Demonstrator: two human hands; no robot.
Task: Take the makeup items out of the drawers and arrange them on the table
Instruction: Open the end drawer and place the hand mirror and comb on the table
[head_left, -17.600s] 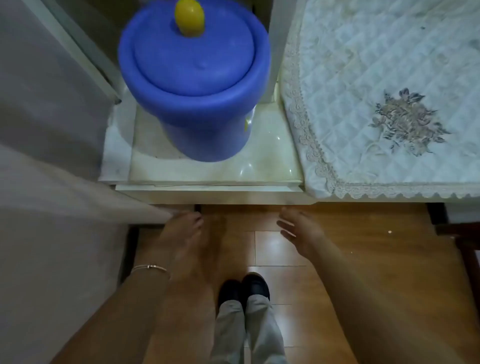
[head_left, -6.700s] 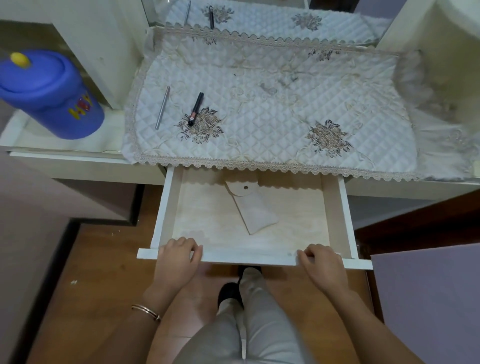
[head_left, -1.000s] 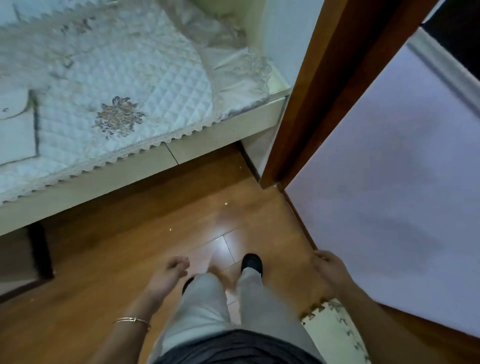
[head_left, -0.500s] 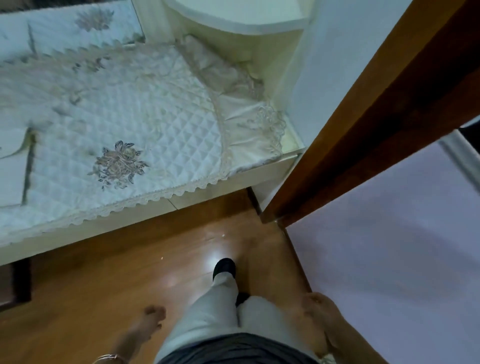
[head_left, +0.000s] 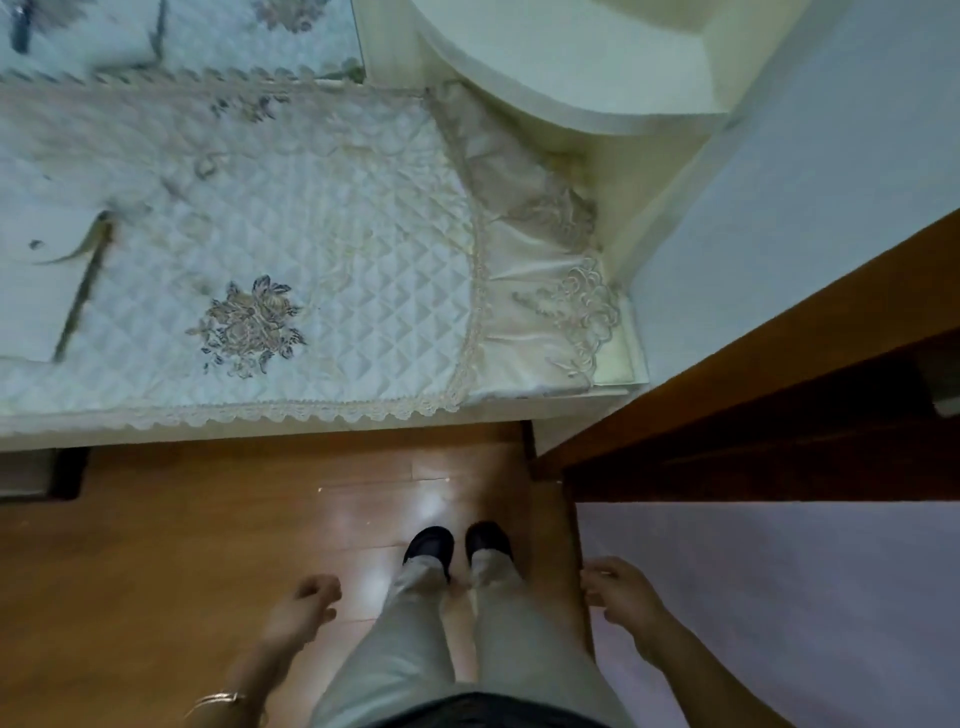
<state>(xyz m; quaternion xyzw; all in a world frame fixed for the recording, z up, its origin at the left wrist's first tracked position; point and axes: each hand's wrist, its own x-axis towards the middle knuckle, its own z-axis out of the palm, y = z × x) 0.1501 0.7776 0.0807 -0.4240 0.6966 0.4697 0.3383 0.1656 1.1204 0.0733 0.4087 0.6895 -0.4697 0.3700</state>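
The dressing table (head_left: 311, 423) fills the upper left, covered by a white quilted cloth (head_left: 322, 218) with a lace edge. A pale flat pouch (head_left: 36, 280) lies at the cloth's left edge, partly cut off by the frame. No drawer shows open. My left hand (head_left: 306, 605) hangs low over the wooden floor with its fingers loosely curled and nothing in it. My right hand (head_left: 618, 590) hangs beside my right leg, fingers loosely bent, also holding nothing. Both hands are well below and in front of the table edge.
A brown wooden door frame (head_left: 753, 395) runs diagonally at the right, beside a pale wall (head_left: 810, 171). A rounded cream shelf (head_left: 571, 57) stands at the table's far right. A mirror (head_left: 182, 31) lies behind the cloth. My feet (head_left: 457, 543) stand on the wooden floor (head_left: 182, 545).
The view has swung back towards the table, which now faces me squarely. Both hands have risen a little into view and stay empty. My feet now stand together.
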